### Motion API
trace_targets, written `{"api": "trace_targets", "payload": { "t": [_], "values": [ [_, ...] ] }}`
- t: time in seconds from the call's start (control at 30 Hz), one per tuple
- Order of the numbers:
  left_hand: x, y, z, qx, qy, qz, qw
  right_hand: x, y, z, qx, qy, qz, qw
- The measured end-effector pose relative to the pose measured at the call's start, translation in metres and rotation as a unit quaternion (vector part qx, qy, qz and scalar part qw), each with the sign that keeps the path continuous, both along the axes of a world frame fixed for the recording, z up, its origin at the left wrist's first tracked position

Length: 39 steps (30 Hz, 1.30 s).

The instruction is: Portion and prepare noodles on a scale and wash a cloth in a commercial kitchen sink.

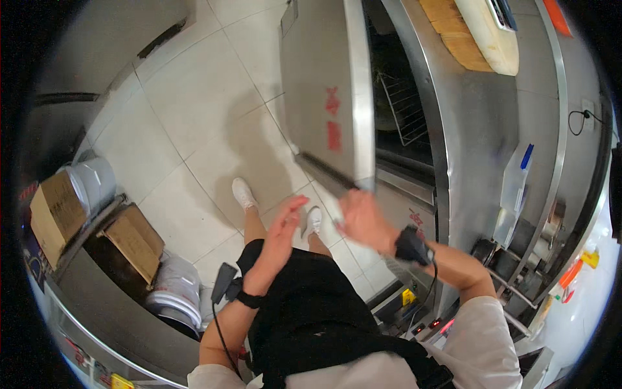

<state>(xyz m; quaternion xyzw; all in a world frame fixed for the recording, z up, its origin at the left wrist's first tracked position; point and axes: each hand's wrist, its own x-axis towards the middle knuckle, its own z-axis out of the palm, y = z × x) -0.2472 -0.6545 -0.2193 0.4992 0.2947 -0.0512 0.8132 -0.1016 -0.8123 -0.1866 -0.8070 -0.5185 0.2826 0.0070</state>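
A stainless steel refrigerator door [318, 97] with red writing stands ajar in front of me, at the upper middle. My right hand [364, 219] is at the door's near end, its fingers curled and blurred; whether it grips the edge is hard to tell. Behind the door, the dark inside of the cabinet shows a wire rack [406, 114]. My left hand [283, 228] is raised over the floor to the left of the door, fingers extended, holding nothing. Each wrist bears a black strap with a small device and a cable.
A steel counter [481, 121] at the right carries cutting boards [486, 39] and a clear plastic container [515, 185]. Cardboard boxes [58, 209] and white plastic buckets [175, 287] are at the left, beside a grey counter [112, 311]. Tiled floor [194, 121] lies between.
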Motion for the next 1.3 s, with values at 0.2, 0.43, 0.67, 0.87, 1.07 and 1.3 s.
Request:
{"api": "trace_targets", "payload": {
  "t": [0.2, 0.43, 0.67, 0.87, 1.07, 1.3],
  "values": [
    [0.001, 0.127, -0.002, 0.060, 0.056, 0.079, 0.994, 0.017, 0.069, 0.021, 0.176, 0.093, -0.077, 0.977],
    [-0.012, 0.279, -0.039, 0.428, 0.163, 0.113, 0.882, 0.172, 0.082, -0.204, 0.172, 0.071, -0.421, 0.888],
    [-0.042, 0.284, -0.052, 0.683, 0.195, 0.045, 0.702, 0.322, 0.154, -0.364, 0.297, -0.231, -0.274, 0.885],
    [-0.013, 0.279, -0.034, 0.634, 0.300, 0.052, 0.711, 0.452, 0.182, -0.451, 0.069, -0.138, -0.510, 0.846],
    [-0.009, 0.292, -0.030, 0.375, 0.524, 0.203, 0.737, 0.494, 0.203, -0.475, -0.023, -0.065, -0.565, 0.822],
    [-0.013, 0.285, -0.025, 0.533, 0.465, 0.053, 0.705, 0.484, 0.201, -0.464, 0.017, -0.037, -0.589, 0.807]
  ]
}}
